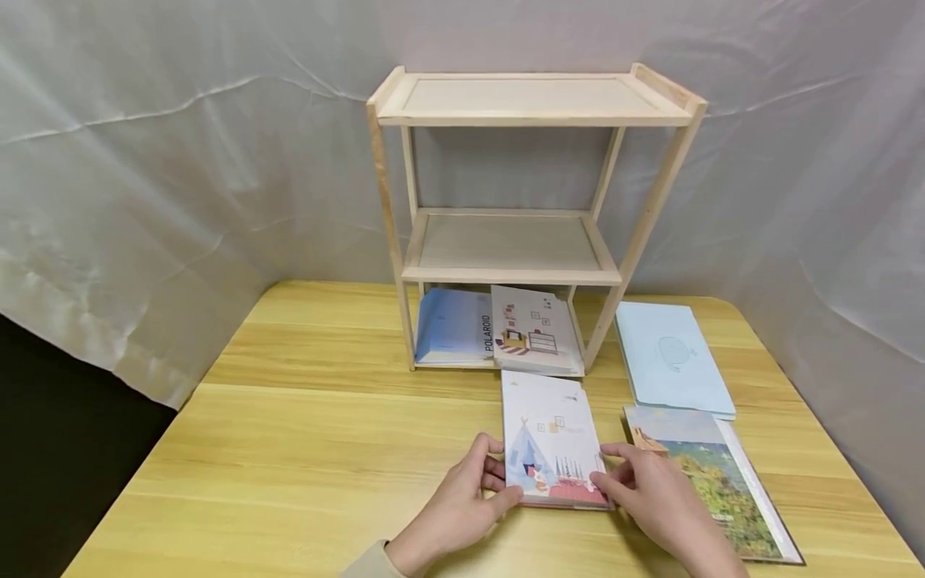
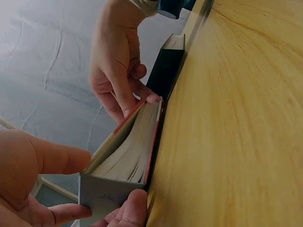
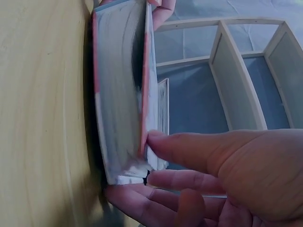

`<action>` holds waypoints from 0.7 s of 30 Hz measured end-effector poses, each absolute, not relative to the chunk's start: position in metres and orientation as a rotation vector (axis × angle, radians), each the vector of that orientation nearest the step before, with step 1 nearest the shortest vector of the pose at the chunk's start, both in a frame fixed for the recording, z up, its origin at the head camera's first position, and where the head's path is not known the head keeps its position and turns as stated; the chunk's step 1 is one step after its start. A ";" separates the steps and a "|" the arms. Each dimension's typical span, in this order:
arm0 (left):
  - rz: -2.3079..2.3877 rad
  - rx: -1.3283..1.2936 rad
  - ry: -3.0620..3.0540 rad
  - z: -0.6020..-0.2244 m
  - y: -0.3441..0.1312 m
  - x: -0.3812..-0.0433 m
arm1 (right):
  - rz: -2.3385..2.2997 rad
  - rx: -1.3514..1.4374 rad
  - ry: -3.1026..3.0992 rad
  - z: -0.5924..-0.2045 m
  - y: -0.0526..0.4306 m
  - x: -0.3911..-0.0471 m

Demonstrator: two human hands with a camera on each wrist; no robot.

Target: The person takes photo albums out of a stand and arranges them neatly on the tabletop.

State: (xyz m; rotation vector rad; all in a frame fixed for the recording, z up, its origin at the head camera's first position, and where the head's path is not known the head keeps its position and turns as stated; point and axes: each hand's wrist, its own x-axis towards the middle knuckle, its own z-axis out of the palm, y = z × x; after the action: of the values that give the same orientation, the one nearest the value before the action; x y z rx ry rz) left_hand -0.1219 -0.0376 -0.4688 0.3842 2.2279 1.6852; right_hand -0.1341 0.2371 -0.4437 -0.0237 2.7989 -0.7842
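A thick white book (image 1: 552,433) with a blue tent drawn on its cover lies on the table, held between both hands. My left hand (image 1: 462,498) grips its left side, thumb at the near corner and fingers along the spine (image 2: 106,194). From the right, my right hand (image 1: 654,494) pinches the edge, its thumb (image 3: 163,142) on the cover and other fingers at the side and below. In the right wrist view the pages (image 3: 118,90) show between red-edged covers, the upper cover slightly lifted.
Behind stands a wooden shelf rack (image 1: 509,277). On its bottom level lie a blue book (image 1: 455,321) and a white illustrated book (image 1: 538,333), just beyond the held one. To the right are a pale blue book (image 1: 675,357) and a landscape-covered book (image 1: 711,474), partly behind my right hand.
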 end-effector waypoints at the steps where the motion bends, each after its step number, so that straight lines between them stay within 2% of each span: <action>1: 1.680 0.385 2.227 -0.469 -0.037 -0.122 | -0.780 -0.024 2.809 -0.444 0.237 -0.134; 21: 1.655 0.396 2.225 -0.469 -0.039 -0.122 | -0.766 -0.011 2.855 -0.446 0.238 -0.140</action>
State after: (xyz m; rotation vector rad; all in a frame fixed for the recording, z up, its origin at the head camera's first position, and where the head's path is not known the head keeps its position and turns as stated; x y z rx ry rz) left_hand -0.1222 -0.0389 -0.4693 0.3956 2.2253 1.6549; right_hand -0.1401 0.2381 -0.4459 -0.0106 2.8553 -0.7660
